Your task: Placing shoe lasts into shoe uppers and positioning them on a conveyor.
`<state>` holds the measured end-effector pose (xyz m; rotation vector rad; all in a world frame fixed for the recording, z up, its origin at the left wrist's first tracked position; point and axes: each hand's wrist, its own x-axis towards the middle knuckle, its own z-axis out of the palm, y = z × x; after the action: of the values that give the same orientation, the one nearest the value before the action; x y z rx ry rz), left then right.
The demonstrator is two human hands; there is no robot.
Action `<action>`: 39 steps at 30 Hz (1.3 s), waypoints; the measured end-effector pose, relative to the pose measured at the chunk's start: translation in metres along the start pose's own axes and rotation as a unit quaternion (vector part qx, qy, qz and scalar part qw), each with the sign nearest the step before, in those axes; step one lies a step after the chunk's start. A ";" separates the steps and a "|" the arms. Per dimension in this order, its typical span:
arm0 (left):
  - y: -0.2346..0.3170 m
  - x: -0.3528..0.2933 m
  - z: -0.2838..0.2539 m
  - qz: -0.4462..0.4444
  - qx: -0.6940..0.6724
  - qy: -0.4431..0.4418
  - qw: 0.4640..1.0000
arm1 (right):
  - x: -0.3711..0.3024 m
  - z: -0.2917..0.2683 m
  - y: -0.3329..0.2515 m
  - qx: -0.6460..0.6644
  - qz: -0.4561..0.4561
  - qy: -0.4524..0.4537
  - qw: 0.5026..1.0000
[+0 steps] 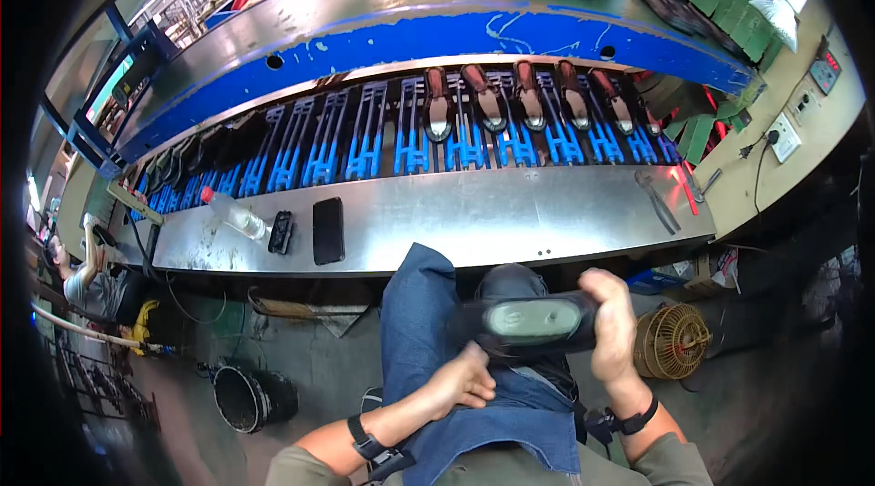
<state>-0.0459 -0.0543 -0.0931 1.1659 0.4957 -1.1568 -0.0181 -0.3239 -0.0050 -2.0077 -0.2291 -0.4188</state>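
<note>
My right hand (pixel 612 327) grips one end of a black shoe upper (pixel 583 311) with a pale oval sole area facing up, held level over my lap. Motion blurs its outline. My left hand (pixel 463 382) is near the shoe's left end, with loosely bent, slightly spread fingers and nothing visible in them; whether it touches the shoe I cannot tell. Beneath are my legs in blue cloth (pixel 415 304), and a dark rounded form (pixel 510 280) shows just past the shoe.
Ahead runs a metal bench (pixel 474 213) with a bottle (pixel 235 214), a phone (pixel 328 231), a small black device (pixel 281 232) and pincers (pixel 658 202). Behind it, blue racks (pixel 365 153) carry several shoes (pixel 531 102). A black bucket (pixel 246 398) and wire basket (pixel 673 342) stand on the floor.
</note>
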 end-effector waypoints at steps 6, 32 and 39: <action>0.053 0.055 0.006 0.554 0.489 0.048 0.672 | -0.011 0.046 0.108 0.125 0.183 0.062 0.973; 0.367 0.129 -0.330 0.290 0.584 0.482 0.586 | 0.391 0.263 0.251 -0.087 0.047 -0.140 0.985; 0.330 0.055 -0.069 0.499 0.652 0.173 0.544 | 0.164 0.059 0.232 0.280 0.212 -0.166 0.921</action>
<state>0.2861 -0.0327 -0.0155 2.4763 -0.9775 -0.0124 0.2231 -0.3802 -0.1571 -1.4875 -0.0991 0.2509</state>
